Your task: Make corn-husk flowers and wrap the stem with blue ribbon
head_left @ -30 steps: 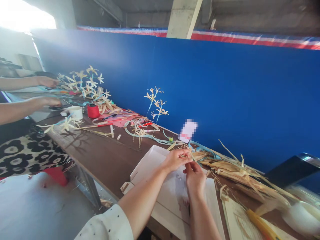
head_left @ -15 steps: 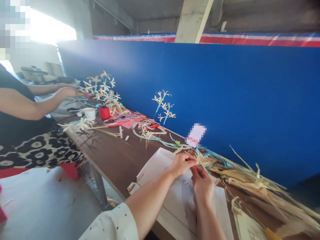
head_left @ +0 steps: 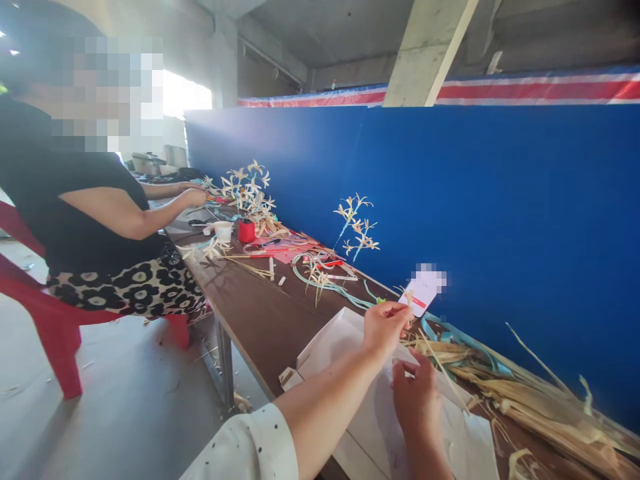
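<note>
While the left hand pinches a small, pale, narrow-petalled flower near the worktop's far edge, the right hand curves, fingers apart.

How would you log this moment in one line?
Left hand: pinches small pale piece | Right hand: fingers parted, over white cardboard | Dried strips: on table, right of cardboard

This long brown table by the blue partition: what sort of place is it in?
Probably a makeshift craft workshop: pale flowers stand along the table, dried strips lie heaped on it, and the bare concrete pillar suggests a plain, perhaps unfinished building.
</note>
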{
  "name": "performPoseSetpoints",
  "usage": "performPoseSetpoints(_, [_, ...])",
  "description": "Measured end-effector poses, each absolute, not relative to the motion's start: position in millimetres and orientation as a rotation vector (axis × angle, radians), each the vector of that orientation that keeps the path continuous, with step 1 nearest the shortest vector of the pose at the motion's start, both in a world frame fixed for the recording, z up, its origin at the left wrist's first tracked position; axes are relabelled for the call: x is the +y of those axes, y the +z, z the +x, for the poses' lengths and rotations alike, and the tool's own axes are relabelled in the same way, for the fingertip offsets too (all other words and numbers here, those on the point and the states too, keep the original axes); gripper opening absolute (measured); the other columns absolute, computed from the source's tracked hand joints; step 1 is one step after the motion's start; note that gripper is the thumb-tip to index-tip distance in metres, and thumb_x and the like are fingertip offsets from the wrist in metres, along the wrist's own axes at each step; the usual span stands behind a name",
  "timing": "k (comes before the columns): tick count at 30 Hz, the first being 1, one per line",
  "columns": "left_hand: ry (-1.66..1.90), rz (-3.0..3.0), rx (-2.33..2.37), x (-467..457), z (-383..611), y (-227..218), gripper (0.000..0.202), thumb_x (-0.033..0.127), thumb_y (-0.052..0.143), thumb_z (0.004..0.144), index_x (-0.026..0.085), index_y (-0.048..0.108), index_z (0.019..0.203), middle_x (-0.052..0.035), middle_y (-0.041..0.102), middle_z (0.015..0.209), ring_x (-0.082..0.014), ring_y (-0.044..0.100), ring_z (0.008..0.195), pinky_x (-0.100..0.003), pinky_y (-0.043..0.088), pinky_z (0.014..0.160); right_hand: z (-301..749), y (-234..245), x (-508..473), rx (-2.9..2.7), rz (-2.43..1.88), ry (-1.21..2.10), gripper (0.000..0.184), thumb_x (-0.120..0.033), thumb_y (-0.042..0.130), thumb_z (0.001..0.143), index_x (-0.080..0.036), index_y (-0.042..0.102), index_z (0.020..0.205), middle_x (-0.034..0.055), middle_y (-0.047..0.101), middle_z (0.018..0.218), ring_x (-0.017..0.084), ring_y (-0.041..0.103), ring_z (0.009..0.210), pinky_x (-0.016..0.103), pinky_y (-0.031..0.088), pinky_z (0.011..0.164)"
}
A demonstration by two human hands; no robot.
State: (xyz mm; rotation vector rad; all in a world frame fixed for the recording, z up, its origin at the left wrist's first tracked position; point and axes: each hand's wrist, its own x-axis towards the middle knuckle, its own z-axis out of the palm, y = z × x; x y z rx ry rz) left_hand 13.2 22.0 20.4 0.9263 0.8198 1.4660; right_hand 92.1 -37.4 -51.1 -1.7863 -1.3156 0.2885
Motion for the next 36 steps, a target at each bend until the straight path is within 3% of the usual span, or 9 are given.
performPoseSetpoints(6, [1.482,0.951,0.823,18.4,0.1,51.6,0.025,0.032,0.065,0.075,0.011,0.069,0.087,-0.0060,0.066,0.073,-0.0067,0.054,0.053,-0.015,0.040,0.043,89.4,-49.3,-37.4,-1.413,-1.733,0.248,0.040,-0.040,0.048,0.074,-0.017,0.058,0.106,0.0079,0.068,0.085,0.021,0.060,0.061,0.032,0.041,0.062])
performPoseSetpoints(12, [1.491,1.356,1.028,43.1,-72.5,60.7,0.020,0.028,0.061,0.077,0.012,0.069,0.085,-0.0055,0.068,0.076,-0.0083,0.057,0.059,-0.016,0.044,0.047,86.7,-51.6,-35.5,-1.469,-1.625,0.362,0.036,-0.042,0.047,0.077,-0.016,0.063,0.096,0.0105,0.069,0.091,0.020,0.060,0.062,0.032,0.043,0.063])
performPoseSetpoints(20, [1.390,1.571,1.607,77.6,-177.8,36.5,0.022,0.033,0.055,0.079,0.016,0.069,0.083,-0.0001,0.068,0.071,-0.0092,0.058,0.059,-0.017,0.044,0.052,84.7,-49.9,-36.7,-1.491,-1.666,0.359,0.033,-0.042,0.048,0.076,-0.020,0.065,0.093,0.0072,0.069,0.090,0.019,0.058,0.059,0.033,0.043,0.063])
performPoseSetpoints(26, [1.328,1.504,1.609,85.2,-189.5,10.9,0.016,0.024,0.058,0.078,0.017,0.070,0.086,-0.0009,0.070,0.077,-0.0106,0.063,0.066,-0.016,0.047,0.051,87.0,-48.7,-37.6,-1.456,-1.697,0.475,0.034,-0.046,0.050,0.075,-0.022,0.066,0.094,0.0049,0.070,0.082,0.019,0.059,0.057,0.032,0.044,0.059])
performPoseSetpoints(36, [1.200,1.363,1.510,120.1,-144.3,-15.8,0.015,0.021,0.062,0.076,0.017,0.071,0.088,-0.0020,0.070,0.075,-0.0105,0.065,0.065,-0.016,0.051,0.053,87.4,-48.6,-35.8,-1.436,-1.709,0.493,0.036,-0.050,0.053,0.072,-0.023,0.067,0.090,0.0055,0.071,0.084,0.021,0.062,0.061,0.032,0.046,0.058])
